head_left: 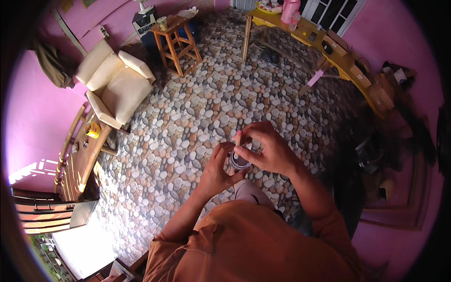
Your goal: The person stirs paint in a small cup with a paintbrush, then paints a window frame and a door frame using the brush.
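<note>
My left hand (217,170) is wrapped round a small round cup (241,164) with a pale rim and a dark inside. The cup is held in front of my body, above the floor. From the far side, my right hand (268,149) reaches over it. Thumb and fingers of that hand pinch a short tan stick (238,139) with a pink end, standing nearly upright over the cup's rim. Its lower end is hidden by my thumb and the cup, and what the cup holds is too small to make out.
A cream armchair (123,89) and a bamboo bench (77,162) with a yellow tub (92,129) stand at the left. At the far left is a wooden stool (174,42). A long yellow table (307,35) carrying boxes and a pink jug (290,11) lines the far right.
</note>
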{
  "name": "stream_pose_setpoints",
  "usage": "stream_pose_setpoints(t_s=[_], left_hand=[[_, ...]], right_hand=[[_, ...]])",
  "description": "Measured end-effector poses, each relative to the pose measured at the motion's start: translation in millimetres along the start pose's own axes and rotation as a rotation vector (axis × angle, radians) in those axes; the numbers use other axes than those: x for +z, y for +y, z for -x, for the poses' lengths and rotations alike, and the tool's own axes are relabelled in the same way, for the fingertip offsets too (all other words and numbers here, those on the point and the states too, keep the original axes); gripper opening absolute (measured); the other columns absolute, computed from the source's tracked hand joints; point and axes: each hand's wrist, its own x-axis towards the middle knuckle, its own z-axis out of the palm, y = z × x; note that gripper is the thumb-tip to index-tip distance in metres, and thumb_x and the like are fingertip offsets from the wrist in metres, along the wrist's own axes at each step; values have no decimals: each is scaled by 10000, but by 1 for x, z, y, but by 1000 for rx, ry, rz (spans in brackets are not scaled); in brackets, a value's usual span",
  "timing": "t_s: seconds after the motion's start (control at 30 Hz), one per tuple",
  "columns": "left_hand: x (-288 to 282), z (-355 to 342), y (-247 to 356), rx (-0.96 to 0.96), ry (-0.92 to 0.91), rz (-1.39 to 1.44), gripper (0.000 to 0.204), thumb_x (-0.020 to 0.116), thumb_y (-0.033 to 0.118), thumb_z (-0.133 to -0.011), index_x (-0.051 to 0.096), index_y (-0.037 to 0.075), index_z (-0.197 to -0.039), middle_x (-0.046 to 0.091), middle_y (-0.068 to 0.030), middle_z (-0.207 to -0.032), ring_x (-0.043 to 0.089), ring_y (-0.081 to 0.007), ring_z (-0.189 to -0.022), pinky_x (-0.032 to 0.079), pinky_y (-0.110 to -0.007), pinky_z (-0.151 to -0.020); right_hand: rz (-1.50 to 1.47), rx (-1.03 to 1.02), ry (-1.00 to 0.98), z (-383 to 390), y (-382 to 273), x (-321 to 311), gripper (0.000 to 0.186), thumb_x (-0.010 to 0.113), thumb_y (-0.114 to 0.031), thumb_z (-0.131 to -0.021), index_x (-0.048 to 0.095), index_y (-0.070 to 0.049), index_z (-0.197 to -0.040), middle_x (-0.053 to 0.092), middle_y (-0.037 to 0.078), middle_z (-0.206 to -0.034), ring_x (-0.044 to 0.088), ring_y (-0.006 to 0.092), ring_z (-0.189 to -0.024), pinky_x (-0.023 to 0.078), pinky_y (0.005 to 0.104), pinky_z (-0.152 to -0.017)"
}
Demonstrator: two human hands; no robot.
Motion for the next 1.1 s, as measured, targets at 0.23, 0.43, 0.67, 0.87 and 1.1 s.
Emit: stream_pose_setpoints(t_s=[0.23,0.43,0.67,0.87,1.1], left_hand=[[1,-122,-52,-113,-30,-28,738,914,147,-760,540,20,-1384,608,-175,-1331,618,-367,-1245,521,-446,-1029],[0,-233,-96,-89,-25,-8,683,901,158,-766,572,21,-1348,618,-186,-1295,622,-391,-1195,539,-448,-989],[-7,-355,-176,-53,-41,-11,705,916,165,-760,560,11,-1349,618,-195,-1282,648,-386,-1145,561,-446,-945],[-18,-467,-261,40,-46,98,712,925,146,-749,563,7,-1346,626,-191,-1267,650,-385,-1137,563,-440,-940],[-53,-615,-332,45,-96,119,729,917,154,-761,560,2,-1379,630,-196,-1261,647,-390,-1152,560,-446,-950]], right_hand=[[51,-17,-26,-105,101,-43,288,845,-273,-900,744,-103,-1109,683,51,-1156,575,278,-1193,417,406,-1073],[-146,104,-52,-198,164,-77,305,857,-258,-895,713,-87,-1103,675,62,-1129,571,267,-1194,461,390,-1016],[-190,39,10,-306,268,-91,266,854,-209,-900,659,-54,-994,678,73,-938,671,229,-889,506,360,-851],[-58,31,50,-405,347,-104,269,845,-208,-912,647,-46,-996,662,59,-918,654,209,-865,518,338,-798],[-167,80,80,-554,414,-137,291,835,-214,-913,641,-3,-966,676,123,-886,681,270,-821,514,377,-733]])
